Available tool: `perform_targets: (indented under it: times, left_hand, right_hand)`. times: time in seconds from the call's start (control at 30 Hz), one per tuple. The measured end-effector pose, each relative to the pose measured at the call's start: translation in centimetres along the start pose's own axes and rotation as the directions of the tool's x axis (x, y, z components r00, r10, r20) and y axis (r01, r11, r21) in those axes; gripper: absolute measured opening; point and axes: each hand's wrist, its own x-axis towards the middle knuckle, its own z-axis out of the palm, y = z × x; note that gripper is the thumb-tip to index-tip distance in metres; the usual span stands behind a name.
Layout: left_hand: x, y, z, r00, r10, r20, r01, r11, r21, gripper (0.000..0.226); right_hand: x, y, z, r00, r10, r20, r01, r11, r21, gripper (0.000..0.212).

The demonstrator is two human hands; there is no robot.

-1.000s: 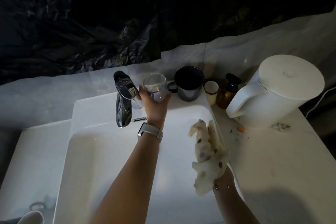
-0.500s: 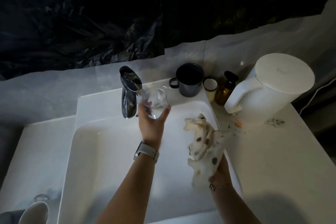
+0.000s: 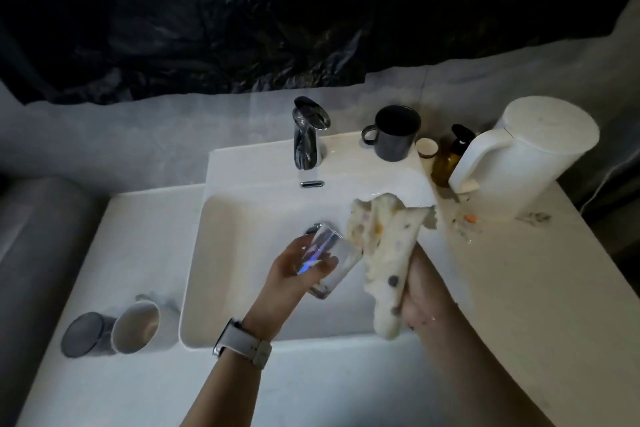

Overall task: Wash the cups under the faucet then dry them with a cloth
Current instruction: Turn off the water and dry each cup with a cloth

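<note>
A dim washroom: crumpled black plastic sheeting covers the wall above a white bench (image 3: 519, 288) with a white rectangular sink (image 3: 242, 218) set into it. Over the basin our left hand (image 3: 294, 274) grips the clear drinking glass (image 3: 327, 263), fingers (image 3: 322, 265) curled round its side, tilted with its mouth towards the cloth. Our right hand (image 3: 420, 291) clutches the cream spotted cloth (image 3: 384, 253), fingers wrapped round the bunched lower part; its loose upper end stands just beside the glass and seems to touch its rim.

We judge the main risk to be the glass slipping: it is probably wet and smooth, held by one hand only, and a push from the cloth could twist it loose onto the hard basin. The cloth's hanging tail could also dip into the sink and get too damp to dry well. A wide elbow swing might knock the cups at the bench's left front edge.

Our count: one clear glass in hand; one dark grey mug (image 3: 394, 132) at the sink's back rim; one white cup (image 3: 136, 326) and one grey cup (image 3: 83, 334) lying on their sides near the left front corner; one chrome faucet (image 3: 306, 135); one cloth; one white kettle (image 3: 526, 156), one amber pump bottle (image 3: 450, 156) and one small white jar (image 3: 426, 148) towards the back right corner.
</note>
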Motion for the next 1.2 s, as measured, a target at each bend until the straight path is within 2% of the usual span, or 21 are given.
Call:
perform_targets:
  times: [0.1, 0.13, 0.2, 0.23, 0.3, 0.37, 0.43, 0.5, 0.57, 0.67, 0.8, 0.87, 0.93, 1.0, 1.07, 1.13, 1.2]
  left_hand:
    - [-0.7, 0.8, -0.7, 0.997, -0.018, 0.072, 0.019, 1.000, -0.016, 0.048]
    - [-0.9, 0.9, -0.8, 0.998, -0.031, 0.053, 0.032, 0.999, -0.019, 0.047]
    - [-1.2, 1.2, -0.8, 0.994, -0.101, -0.031, 0.100, 0.994, -0.048, 0.043]
    - [-1.3, 1.3, -0.7, 0.986, -0.148, -0.079, 0.142, 0.988, -0.067, 0.042]
    - [-1.2, 1.4, -0.5, 0.963, -0.220, -0.154, 0.205, 0.973, -0.107, 0.045]
    - [-1.0, 1.5, -0.3, 0.938, -0.299, -0.175, 0.278, 0.951, -0.132, 0.048]
    - [-0.5, 1.2, -0.5, 0.921, -0.366, -0.133, 0.354, 0.929, -0.108, 0.057]
    - [-0.2, 1.0, -0.8, 0.916, -0.391, -0.091, 0.386, 0.920, -0.069, 0.065]
    - [0.0, 1.0, -1.1, 0.912, -0.402, -0.081, 0.398, 0.915, -0.064, 0.063]
    - [0.3, 1.0, -0.9, 0.942, -0.322, -0.099, 0.317, 0.946, -0.060, 0.048]
    - [0.9, 1.0, -0.2, 0.948, -0.154, -0.278, 0.167, 0.986, 0.024, 0.032]
    - [0.9, 1.3, -0.1, 0.952, -0.055, -0.301, 0.111, 0.979, 0.170, 0.029]
    - [0.8, 1.0, -0.2, 0.965, 0.090, -0.244, -0.005, 0.945, 0.327, 0.027]
    - [0.6, 0.2, -0.3, 0.964, 0.210, -0.161, -0.115, 0.879, 0.462, 0.029]
    - [0.4, -0.8, -0.5, 0.957, 0.273, -0.100, -0.178, 0.823, 0.540, 0.038]
    - [0.3, -1.2, -0.6, 0.954, 0.287, -0.088, -0.198, 0.822, 0.533, 0.043]
    - [0.4, -1.3, -0.3, 0.959, 0.246, -0.142, -0.149, 0.861, 0.486, 0.032]
  right_hand:
    - [-0.5, 1.8, 1.3, 0.998, -0.063, -0.008, 0.059, 0.970, -0.237, 0.013]
    - [-0.7, 2.1, 1.6, 0.993, -0.117, 0.026, 0.119, 0.937, -0.328, 0.009]
    - [-1.2, 2.9, 1.9, 0.955, -0.228, 0.189, 0.292, 0.831, -0.474, 0.006]
    - [-1.4, 3.6, 1.9, 0.945, -0.239, 0.222, 0.323, 0.779, -0.537, 0.012]
    - [-1.2, 4.8, 1.9, 0.952, -0.227, 0.203, 0.305, 0.719, -0.625, 0.032]
    - [-1.2, 5.7, 2.3, 0.956, -0.170, 0.240, 0.282, 0.765, -0.578, 0.021]
    - [-1.4, 6.3, 2.5, 0.946, -0.093, 0.310, 0.254, 0.807, -0.532, 0.021]
    - [-1.5, 6.6, 2.3, 0.938, -0.057, 0.342, 0.247, 0.803, -0.543, 0.023]
    - [-1.4, 7.1, 2.2, 0.934, -0.050, 0.354, 0.259, 0.777, -0.574, 0.023]
    - [-1.2, 7.4, 3.0, 0.961, -0.109, 0.255, 0.232, 0.822, -0.521, 0.019]
    - [-0.5, 6.3, 4.5, 0.983, -0.164, 0.077, 0.181, 0.896, -0.404, 0.013]
    - [0.2, 5.9, 5.0, 0.998, -0.062, -0.022, 0.055, 0.966, -0.251, 0.021]
    - [1.3, 5.4, 4.8, 0.991, 0.132, -0.011, -0.132, 0.989, -0.070, 0.033]
    - [2.3, 4.8, 4.6, 0.945, 0.326, 0.043, -0.326, 0.945, 0.002, 0.038]
    - [3.0, 4.7, 4.2, 0.901, 0.430, 0.053, -0.431, 0.902, 0.013, 0.037]
    - [3.4, 5.2, 3.7, 0.910, 0.409, 0.067, -0.411, 0.912, 0.009, 0.043]
    - [3.3, 6.1, 3.5, 0.954, 0.295, 0.051, -0.297, 0.955, 0.028, 0.046]
